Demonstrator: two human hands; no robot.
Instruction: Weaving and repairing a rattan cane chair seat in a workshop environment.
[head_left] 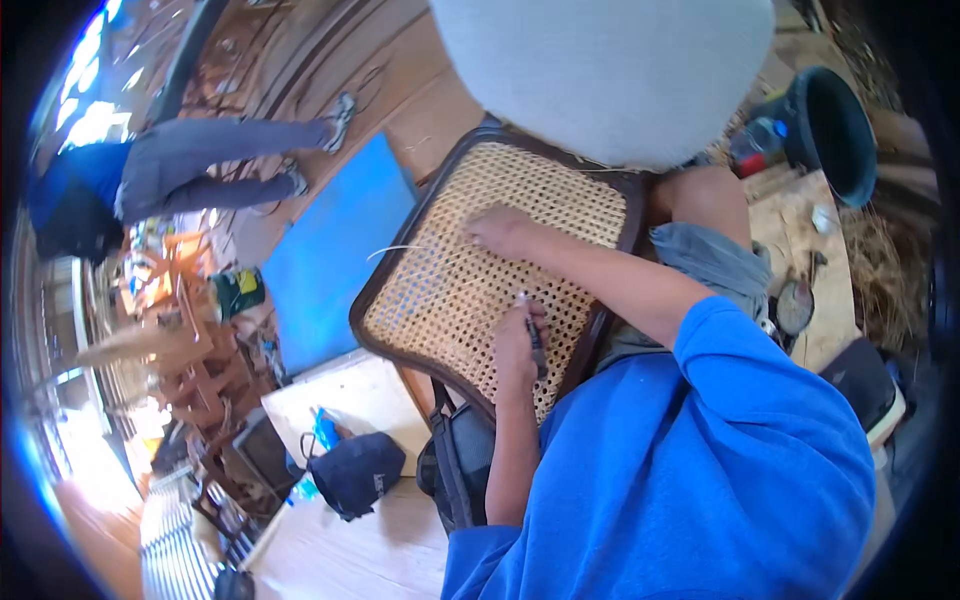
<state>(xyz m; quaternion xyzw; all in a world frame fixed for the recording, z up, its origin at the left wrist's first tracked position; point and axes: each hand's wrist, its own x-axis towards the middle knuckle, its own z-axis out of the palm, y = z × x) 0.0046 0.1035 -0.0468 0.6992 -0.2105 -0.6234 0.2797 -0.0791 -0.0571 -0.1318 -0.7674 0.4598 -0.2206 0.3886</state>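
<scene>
A panel of woven cane point(580, 205) in a dark brown wooden frame point(372, 325) lies across my lap. My left hand point(514, 345) is closed around a small tool point(537, 352) with a dark handle and a bright metal tip, low over the weave. Which kind of tool it is I cannot tell. My right hand point(497, 230) rests on the upper middle of the cane, fingers curled together; whatever they may pinch is hidden. A loose pale cane strand point(395, 248) sticks out past the frame's left edge. Near that edge the weave looks more open.
A large pale rounded surface point(610, 70) stands just beyond the panel. To the left lies a blue board point(340, 240), with a dark bag point(360, 472) nearer me. A dark bucket point(835, 135) and a bottle point(758, 140) are at right. Another person point(215, 165) stands at far left.
</scene>
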